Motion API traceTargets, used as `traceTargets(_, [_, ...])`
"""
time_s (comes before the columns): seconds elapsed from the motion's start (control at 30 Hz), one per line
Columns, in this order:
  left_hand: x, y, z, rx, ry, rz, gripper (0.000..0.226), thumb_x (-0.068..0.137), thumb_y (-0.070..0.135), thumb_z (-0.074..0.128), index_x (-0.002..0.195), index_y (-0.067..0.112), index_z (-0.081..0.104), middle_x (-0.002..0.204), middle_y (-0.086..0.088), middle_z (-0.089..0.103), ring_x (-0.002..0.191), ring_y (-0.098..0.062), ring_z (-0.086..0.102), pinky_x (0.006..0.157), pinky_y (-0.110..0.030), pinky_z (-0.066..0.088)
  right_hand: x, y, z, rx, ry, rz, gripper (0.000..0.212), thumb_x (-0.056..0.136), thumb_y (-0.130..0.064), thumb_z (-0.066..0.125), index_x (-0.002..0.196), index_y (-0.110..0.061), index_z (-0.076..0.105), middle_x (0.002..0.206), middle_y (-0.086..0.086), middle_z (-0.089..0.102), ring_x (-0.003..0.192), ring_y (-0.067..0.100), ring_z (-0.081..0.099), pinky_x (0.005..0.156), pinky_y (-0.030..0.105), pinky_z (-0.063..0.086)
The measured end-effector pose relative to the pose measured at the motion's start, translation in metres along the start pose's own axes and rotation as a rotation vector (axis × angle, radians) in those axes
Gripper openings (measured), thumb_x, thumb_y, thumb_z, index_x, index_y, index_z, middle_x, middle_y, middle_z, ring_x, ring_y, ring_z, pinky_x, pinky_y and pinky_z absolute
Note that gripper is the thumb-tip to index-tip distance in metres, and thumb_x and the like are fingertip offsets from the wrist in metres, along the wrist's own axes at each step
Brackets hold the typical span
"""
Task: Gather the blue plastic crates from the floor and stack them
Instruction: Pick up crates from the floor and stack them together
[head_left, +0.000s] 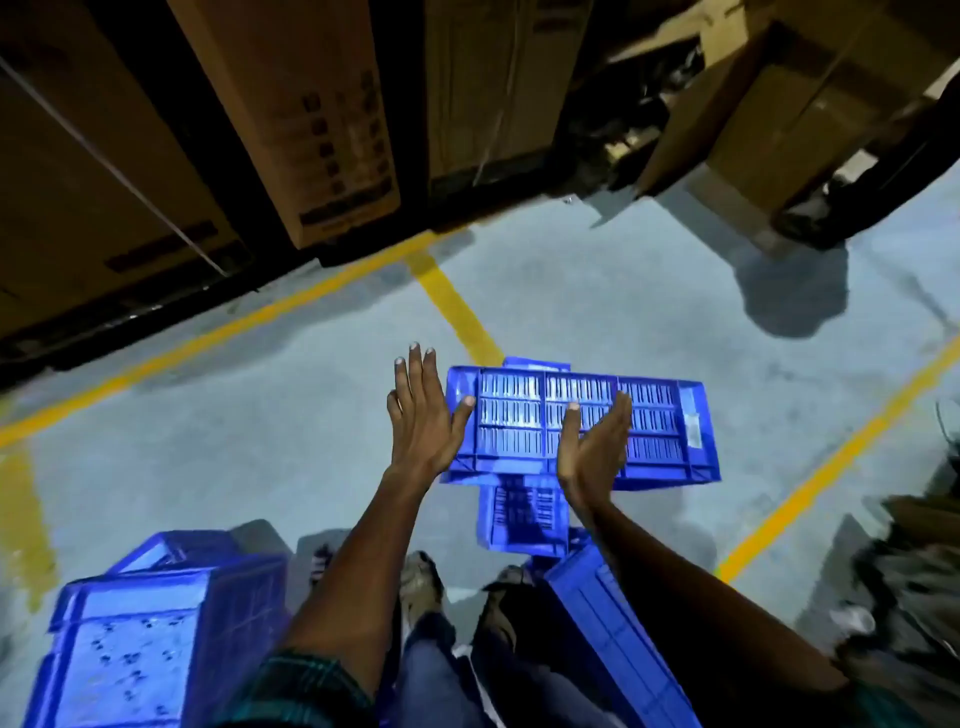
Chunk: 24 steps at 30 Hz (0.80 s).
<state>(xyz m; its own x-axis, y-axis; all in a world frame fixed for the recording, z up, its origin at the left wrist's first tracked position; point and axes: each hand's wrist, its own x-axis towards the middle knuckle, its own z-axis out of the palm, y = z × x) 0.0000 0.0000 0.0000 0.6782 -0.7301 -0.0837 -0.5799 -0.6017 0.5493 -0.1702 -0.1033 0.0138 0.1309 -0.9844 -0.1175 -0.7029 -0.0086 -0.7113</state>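
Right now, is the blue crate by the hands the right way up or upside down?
Upside down, it seems. The blue crate shows its flat slotted bottom upward, and no hollow inside is visible. It rests crosswise on another crate.

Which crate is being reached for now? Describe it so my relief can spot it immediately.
Start at the yellow floor lines where they meet. Just below lies a wide blue crate, slatted, resting crosswise on a narrower crate. It alone sits beneath both open hands.

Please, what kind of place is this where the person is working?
Most likely a warehouse or stockroom. Tall cardboard cartons stand in a row at the back, yellow lines are painted on the grey concrete floor, and blue plastic crates lie around the person's feet.
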Motion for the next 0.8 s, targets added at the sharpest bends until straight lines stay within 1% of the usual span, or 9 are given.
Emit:
traceTargets(0.17, [-0.002, -0.009, 0.06, 0.049, -0.128, -0.072, 0.089, 0.093, 0.062, 0.039, 0.156, 0.008, 0.005, 0.165, -0.009, -0.004, 0.151, -0.032, -0.004, 0.114, -0.054, 0.018, 0.013, 0.051, 0.036, 0.103, 0.025, 0.448, 0.085, 0.094, -0.05, 0.05, 0.155, -0.01, 0.007, 0.163, 0.007, 0.006, 0.147, 0.033, 0.018, 0.115, 0.054, 0.021])
traceTargets(0.27, [-0.004, -0.02, 0.092, 0.068, -0.183, -0.061, 0.096, 0.09, 0.065, 0.045, 0.156, 0.009, 0.004, 0.164, -0.01, -0.003, 0.151, -0.034, -0.002, 0.114, -0.054, 0.02, 0.027, 0.07, 0.053, 0.194, 0.087, 0.719, 0.091, 0.091, -0.051, 0.057, 0.154, -0.005, 0.009, 0.159, 0.013, 0.012, 0.138, 0.041, 0.03, 0.109, 0.053, 0.03])
traceTargets(0.33, [-0.004, -0.026, 0.109, 0.094, -0.235, -0.064, 0.105, 0.085, 0.071, 0.049, 0.156, 0.01, 0.003, 0.164, -0.011, -0.002, 0.15, -0.035, -0.001, 0.113, -0.054, 0.021, 0.035, 0.085, 0.063, 0.238, 0.035, 0.884, 0.092, 0.09, -0.056, 0.055, 0.153, -0.004, 0.013, 0.155, 0.017, 0.023, 0.131, 0.039, 0.039, 0.109, 0.047, 0.032])
traceTargets(0.4, [-0.006, -0.03, 0.12, 0.123, -0.276, -0.064, 0.114, 0.078, 0.076, 0.053, 0.156, 0.009, 0.003, 0.164, -0.011, -0.001, 0.15, -0.036, 0.001, 0.111, -0.055, 0.024, 0.04, 0.096, 0.069, 0.372, -0.038, 1.016, 0.088, 0.087, -0.062, 0.054, 0.15, -0.008, 0.024, 0.129, 0.017, 0.05, 0.093, 0.032, 0.052, 0.101, 0.045, 0.041])
traceTargets(0.47, [-0.008, -0.034, 0.13, 0.144, -0.314, -0.061, 0.123, 0.07, 0.08, 0.058, 0.156, 0.009, 0.006, 0.164, -0.011, 0.001, 0.15, -0.037, 0.002, 0.109, -0.057, 0.026, 0.044, 0.102, 0.072, 0.605, -0.033, 1.127, 0.073, 0.088, -0.055, 0.061, 0.14, -0.01, 0.036, 0.09, 0.011, 0.05, 0.069, 0.023, 0.047, 0.093, 0.043, 0.05])
traceTargets(0.53, [-0.011, -0.037, 0.135, 0.159, -0.332, -0.055, 0.129, 0.064, 0.083, 0.061, 0.155, 0.009, 0.007, 0.164, -0.012, 0.001, 0.149, -0.038, 0.001, 0.108, -0.059, 0.027, 0.05, 0.106, 0.073, 0.743, -0.044, 1.181, 0.056, 0.091, -0.043, 0.064, 0.132, -0.011, 0.043, 0.082, 0.009, 0.045, 0.073, 0.022, 0.052, 0.095, 0.043, 0.053])
traceTargets(0.63, [-0.014, -0.04, 0.135, 0.177, -0.345, -0.054, 0.131, 0.061, 0.079, 0.067, 0.155, 0.01, 0.008, 0.164, -0.011, 0.0, 0.149, -0.039, 0.001, 0.107, -0.059, 0.029, 0.052, 0.111, 0.072, 0.832, -0.094, 1.209, 0.048, 0.095, -0.032, 0.061, 0.134, -0.01, 0.045, 0.07, 0.004, 0.035, 0.055, 0.014, 0.032, 0.099, 0.044, 0.051])
traceTargets(0.7, [-0.016, -0.038, 0.129, 0.158, -0.324, -0.052, 0.129, 0.063, 0.073, 0.072, 0.156, 0.011, 0.008, 0.164, -0.009, 0.0, 0.15, -0.038, 0.002, 0.108, -0.057, 0.029, 0.054, 0.111, 0.068, 0.864, -0.123, 1.189, 0.049, 0.095, -0.028, 0.062, 0.137, -0.011, 0.045, 0.071, 0.006, 0.039, 0.053, 0.014, 0.029, 0.097, 0.041, 0.052])
traceTargets(0.8, [-0.017, -0.029, 0.11, 0.073, -0.22, -0.042, 0.12, 0.068, 0.054, 0.081, 0.156, 0.013, 0.01, 0.164, -0.009, 0.001, 0.15, -0.033, 0.007, 0.111, -0.054, 0.029, 0.057, 0.097, 0.054, 0.829, -0.179, 1.106, 0.05, 0.093, -0.025, 0.065, 0.136, -0.008, 0.047, 0.094, 0.02, 0.058, 0.054, 0.014, 0.039, 0.056, 0.023, 0.055])
